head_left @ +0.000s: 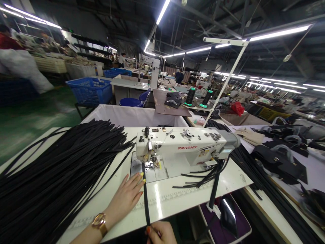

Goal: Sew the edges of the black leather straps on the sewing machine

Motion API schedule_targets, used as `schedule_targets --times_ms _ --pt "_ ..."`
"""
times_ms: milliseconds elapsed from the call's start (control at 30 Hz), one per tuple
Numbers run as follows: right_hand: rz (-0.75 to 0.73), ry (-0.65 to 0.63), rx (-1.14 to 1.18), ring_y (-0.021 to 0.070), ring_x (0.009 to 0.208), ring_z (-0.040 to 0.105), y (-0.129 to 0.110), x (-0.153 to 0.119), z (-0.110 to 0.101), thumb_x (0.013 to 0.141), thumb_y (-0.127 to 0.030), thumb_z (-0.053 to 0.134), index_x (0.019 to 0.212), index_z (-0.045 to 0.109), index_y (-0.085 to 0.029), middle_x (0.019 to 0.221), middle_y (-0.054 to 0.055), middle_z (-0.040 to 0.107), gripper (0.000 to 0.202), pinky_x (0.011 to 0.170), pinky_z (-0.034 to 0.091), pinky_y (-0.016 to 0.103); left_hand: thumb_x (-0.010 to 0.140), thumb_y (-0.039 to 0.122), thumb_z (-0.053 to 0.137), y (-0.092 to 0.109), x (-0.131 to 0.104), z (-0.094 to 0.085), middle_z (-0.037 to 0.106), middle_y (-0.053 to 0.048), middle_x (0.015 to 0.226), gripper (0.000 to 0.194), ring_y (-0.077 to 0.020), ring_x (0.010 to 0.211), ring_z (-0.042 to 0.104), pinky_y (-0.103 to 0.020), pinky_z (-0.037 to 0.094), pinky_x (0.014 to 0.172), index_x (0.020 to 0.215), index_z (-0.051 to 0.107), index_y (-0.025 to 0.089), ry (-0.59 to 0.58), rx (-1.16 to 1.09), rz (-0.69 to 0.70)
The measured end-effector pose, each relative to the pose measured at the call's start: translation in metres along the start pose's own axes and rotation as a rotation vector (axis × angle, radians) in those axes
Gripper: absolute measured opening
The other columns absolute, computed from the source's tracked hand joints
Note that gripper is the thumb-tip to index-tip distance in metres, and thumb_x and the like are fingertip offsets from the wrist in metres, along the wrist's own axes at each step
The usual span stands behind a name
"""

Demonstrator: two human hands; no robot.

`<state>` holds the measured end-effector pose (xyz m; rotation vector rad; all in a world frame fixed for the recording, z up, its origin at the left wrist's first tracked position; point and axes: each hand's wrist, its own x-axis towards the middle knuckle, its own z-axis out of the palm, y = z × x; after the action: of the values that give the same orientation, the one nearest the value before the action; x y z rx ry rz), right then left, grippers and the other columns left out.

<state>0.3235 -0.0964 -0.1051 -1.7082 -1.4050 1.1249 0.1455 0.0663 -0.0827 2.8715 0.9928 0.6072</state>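
Note:
A white sewing machine (pixel 182 147) stands on a pale table (pixel 175 203). A narrow black strip (pixel 146 200) runs from under its presser foot down to the table's front edge. My left hand (pixel 128 193), with a gold watch on the wrist, lies flat just left of the strip, fingers stretched, its fingertips at the strip near the needle area. Below the front edge my right hand (pixel 161 233) pinches the strip between thumb and curled fingers. A large heap of black strips (pixel 68 169) covers the table's left side.
Several loose black strips (pixel 198 179) lie right of the needle area. Black thread cones (pixel 190 96) stand behind the machine. A blue basket (pixel 90 90) is at the back left. Black bags (pixel 279 161) lie on the right table. A purple seat (pixel 215 227) is below the table.

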Motion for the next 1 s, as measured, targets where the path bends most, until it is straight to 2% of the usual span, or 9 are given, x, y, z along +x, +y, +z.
schedule_targets --times_ms 267,1000 --pt "-0.089 -0.061 0.001 0.0114 0.045 0.051 0.0067 0.0061 -0.0004 0.088 -0.075 0.032 0.076 0.075 -0.014 0.053 0.006 0.067 0.076 0.046 0.031 0.020 0.100 0.038 0.039 -0.0004 0.0003 0.0000 0.045 -0.006 0.147 0.041 -0.0256 0.137 0.038 -0.056 0.030 0.112 0.138 0.048 0.026 -0.070 0.046 -0.005" --pt "-0.092 -0.038 -0.045 0.0130 0.049 0.055 0.0006 0.0043 -0.0038 0.089 -0.072 0.033 0.072 0.075 -0.015 0.056 0.007 0.069 0.074 0.049 0.034 0.019 0.098 0.036 0.043 0.0008 0.0001 -0.0011 0.049 -0.006 0.144 0.041 -0.0260 0.136 0.040 -0.056 0.029 0.113 0.137 0.050 0.027 -0.015 -0.014 -0.008"
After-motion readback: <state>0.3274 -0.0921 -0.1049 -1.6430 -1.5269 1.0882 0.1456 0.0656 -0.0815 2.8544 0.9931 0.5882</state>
